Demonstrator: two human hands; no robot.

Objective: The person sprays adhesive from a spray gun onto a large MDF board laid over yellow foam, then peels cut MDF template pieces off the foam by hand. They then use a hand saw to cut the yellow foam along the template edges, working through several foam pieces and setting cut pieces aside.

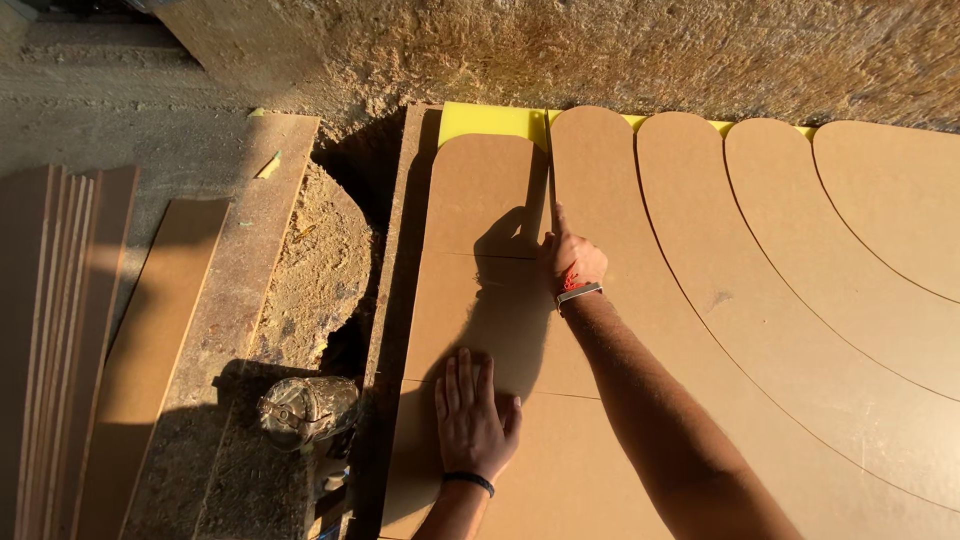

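Fibreboard sheet (760, 330), head view: my left hand (472, 415) lies spread flat near its lower-left, my right hand (570, 258) runs one extended finger along the cut seam (549, 175); I judge a sharp edge could nick that finger.

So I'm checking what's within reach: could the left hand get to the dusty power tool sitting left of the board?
Probably yes. The left hand lies flat on the board, with the power tool just past the board's left edge, and nothing stands between them.
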